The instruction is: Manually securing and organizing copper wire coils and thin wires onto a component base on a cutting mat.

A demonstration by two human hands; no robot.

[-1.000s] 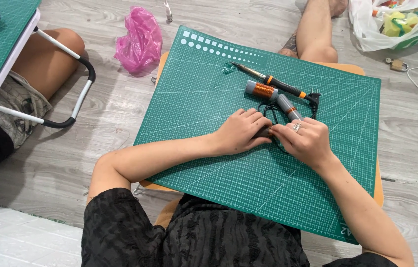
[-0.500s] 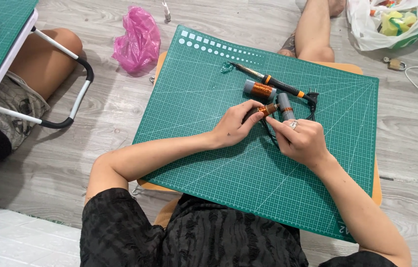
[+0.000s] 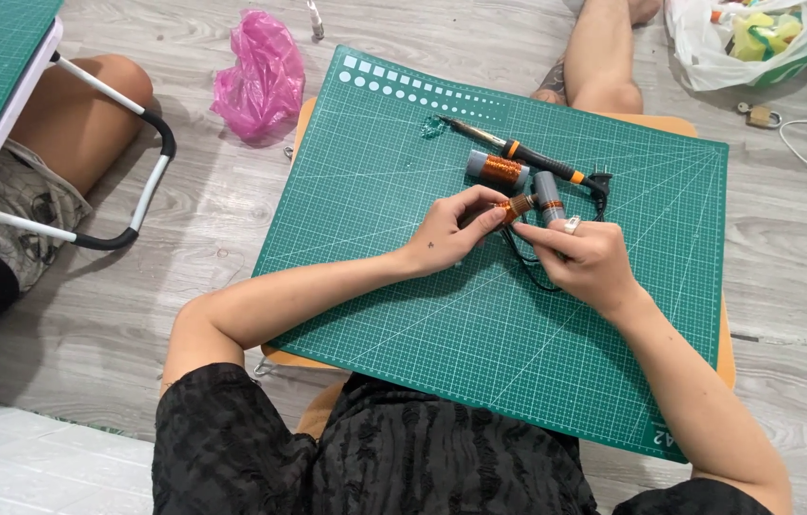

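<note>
- The left hand (image 3: 451, 229) is curling its fingers inward, pinching one end of a small copper-wound coil (image 3: 518, 205) between thumb and fingertips.
- The right hand (image 3: 583, 257) is closing loosely around the other end of that coil, its fingers folded and a ring showing on one of them.
- The coil is sitting between the two hands, held just above the green cutting mat (image 3: 403, 315), tilted a little up toward the right.
- A thin black cord (image 3: 523, 269) is looping down over the mat between the two hands; whether either hand is touching it cannot be told.
- Just beyond the right hand's fingertips a grey cylinder (image 3: 548, 196) with an orange band is lying on the mat.
- A little farther from the left hand's fingertips a grey spool wound with copper wire (image 3: 497, 170) is lying on its side.
- Beyond both of those a soldering iron (image 3: 527, 154) with a black and orange handle is lying slantwise across the mat.
- The mat is resting on an orange-edged board (image 3: 726, 355) that is showing past the right forearm.
- Well away past the left hand a pink plastic bag (image 3: 260, 81) is lying on the wooden floor.
- Far beyond the right hand a white bag of mixed items (image 3: 756, 38) is sitting by another person's leg (image 3: 604, 57).
- Far to the left side a second person's knee (image 3: 89, 124) is showing beside a folding table's frame (image 3: 151, 153).
</note>
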